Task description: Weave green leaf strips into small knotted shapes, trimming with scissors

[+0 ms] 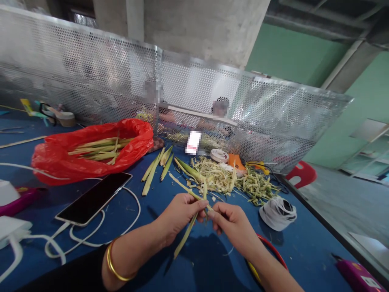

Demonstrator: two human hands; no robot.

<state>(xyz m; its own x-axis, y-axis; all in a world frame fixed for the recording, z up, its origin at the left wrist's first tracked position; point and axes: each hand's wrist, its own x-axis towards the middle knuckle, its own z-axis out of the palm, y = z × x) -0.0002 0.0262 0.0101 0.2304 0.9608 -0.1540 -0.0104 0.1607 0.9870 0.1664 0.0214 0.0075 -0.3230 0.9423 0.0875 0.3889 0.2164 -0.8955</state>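
Observation:
Pale green leaf strips [185, 239], much like corn husk, cross one another between my two hands above the blue table. My left hand [184, 213], with a gold bangle on the wrist, pinches them where they cross. Thumb and fingers of my right hand [232, 221] close on the strips' right end. One strip hangs down below my left hand; others point up and away. Just beyond my hands lie a larger green leaf [190, 169] and a heap of pale shredded scraps [217, 174]. Several cut leaf pieces [152, 172] lie to the left.
A red plastic bag [130, 156] holds more leaves at the left. Nearer are a phone [94, 198] and white cables. A white ribbon roll [278, 213] stands right of greenish scraps [257, 184]. A perforated metal screen [194, 89] runs along the back, with people behind it.

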